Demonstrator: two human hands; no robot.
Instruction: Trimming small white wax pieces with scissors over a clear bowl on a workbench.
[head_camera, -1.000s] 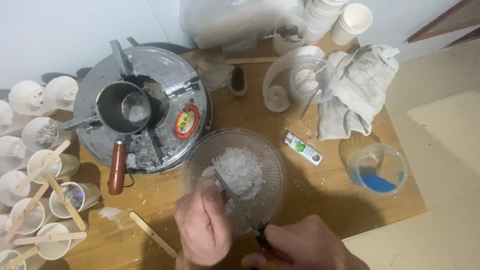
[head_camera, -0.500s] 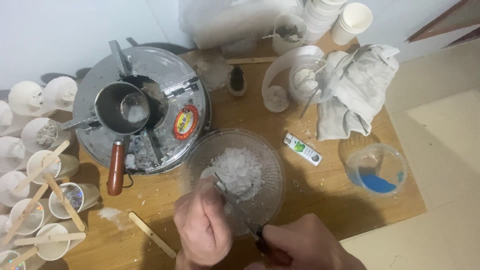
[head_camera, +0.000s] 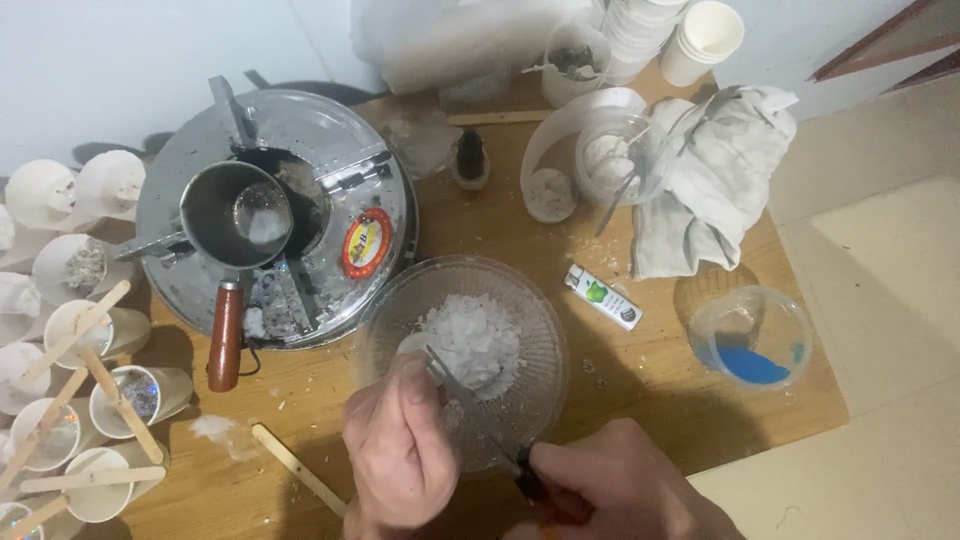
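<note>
The left hand (head_camera: 400, 455) lies knuckles up over the near rim of the glass bowl (head_camera: 545, 340), fingers curled loosely downward onto the edge; whether they pinch anything under the palm cannot be told. The right hand (head_camera: 615, 490), at the bottom edge of the view, is closed in a fist round the dark handle of a knife (head_camera: 470, 395), whose thin blade slants up and to the left into the bowl, tip among the flakes.

The bowl is clear, ribbed and round, standing on the wooden table (head_camera: 640, 370) just in front of the round metal stove (head_camera: 300, 130). Inside it sits a heap of white wax flakes (head_camera: 475, 340), lumpy and chalky, piled toward the middle.

Against the picture half a second ago, the hands and bowl hold much the same places; the blade has shifted slightly within the heap, and the flakes lie a little differently around it.

A small metal pot (head_camera: 235, 215) with a reddish wooden handle rests on the stove. A lighter (head_camera: 603, 297) lies right of the bowl, and a wooden stick (head_camera: 297, 467) lies left of the left hand.
</note>
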